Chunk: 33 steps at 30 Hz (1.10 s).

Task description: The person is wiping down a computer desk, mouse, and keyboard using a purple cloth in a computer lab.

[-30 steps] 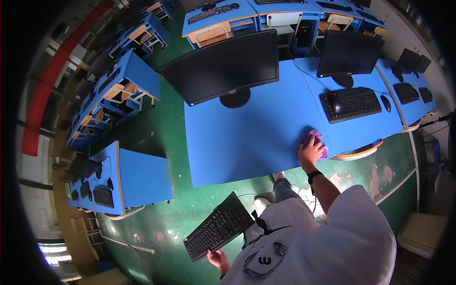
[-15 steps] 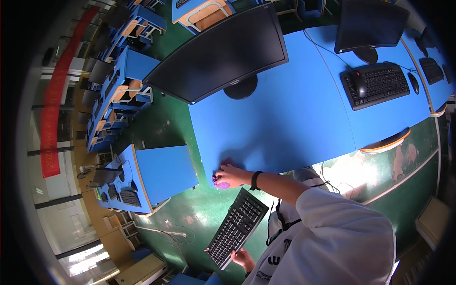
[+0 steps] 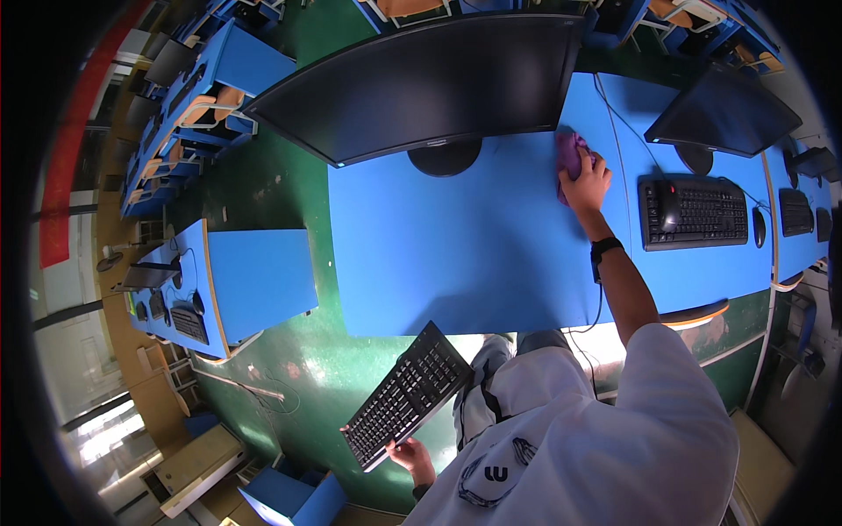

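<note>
My right hand (image 3: 586, 182) presses a crumpled purple cloth (image 3: 570, 156) onto the blue desk (image 3: 421, 254), just right of the large black monitor (image 3: 430, 83) and close to the seam between the desktops. The fingers are bent over the cloth. Low in front of my body, off the desk's near edge, my left hand (image 3: 410, 456) grips a black keyboard (image 3: 408, 394) by its lower end. The keyboard hangs tilted over the floor, keys facing up; part of my left hand is hidden beneath it.
On the adjoining desk to the right are a second monitor (image 3: 728, 110), a keyboard (image 3: 702, 213) with a black mouse (image 3: 668, 209) on it, and cables. Another blue desk (image 3: 263, 276) stands at left beyond a strip of green floor (image 3: 289, 368). A wooden stool edge (image 3: 697, 313) juts out at right.
My right hand has carried the cloth from the desk's near left corner across to its far right side. My left hand still holds the keyboard. The view has shifted.
</note>
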{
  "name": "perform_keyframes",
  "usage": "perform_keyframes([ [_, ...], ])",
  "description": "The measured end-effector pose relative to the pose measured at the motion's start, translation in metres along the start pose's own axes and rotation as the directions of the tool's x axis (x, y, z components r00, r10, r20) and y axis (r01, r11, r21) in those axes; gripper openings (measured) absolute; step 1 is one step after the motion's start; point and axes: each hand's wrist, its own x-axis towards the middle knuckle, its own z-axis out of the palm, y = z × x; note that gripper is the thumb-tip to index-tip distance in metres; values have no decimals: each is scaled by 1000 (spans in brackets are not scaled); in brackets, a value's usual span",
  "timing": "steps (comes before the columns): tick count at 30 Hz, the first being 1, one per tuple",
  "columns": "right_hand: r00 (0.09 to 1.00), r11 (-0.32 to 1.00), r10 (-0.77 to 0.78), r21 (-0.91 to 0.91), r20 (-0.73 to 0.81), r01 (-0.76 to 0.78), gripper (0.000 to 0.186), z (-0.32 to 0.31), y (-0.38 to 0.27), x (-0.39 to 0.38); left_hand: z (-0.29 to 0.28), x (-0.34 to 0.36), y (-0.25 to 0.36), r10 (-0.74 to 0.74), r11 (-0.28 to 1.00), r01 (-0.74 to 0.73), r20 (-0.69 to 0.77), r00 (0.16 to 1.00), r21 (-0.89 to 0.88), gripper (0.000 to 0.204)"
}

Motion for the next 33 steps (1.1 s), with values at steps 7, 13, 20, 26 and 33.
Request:
perform_keyframes([
  [7,981,989,-120,109,150,104,64,39,-104,-42,42,2,12,-85,984,112,190,978,-139,40],
  [13,907,929,-325,271,267,253,62,48,-216,-117,43,44,29,-132,988,144,167,977,-64,36],
  [20,893,928,-351,231,281,292,64,85,-320,-139,37,114,89,-227,965,240,126,966,-103,30],
  [26,981,992,-113,-37,159,120,69,127,-357,-98,1,155,136,-150,948,206,230,962,-242,35],
  [33,866,900,-419,-2,273,436,65,151,-394,-92,-51,149,129,-121,940,122,24,992,-319,34],
])
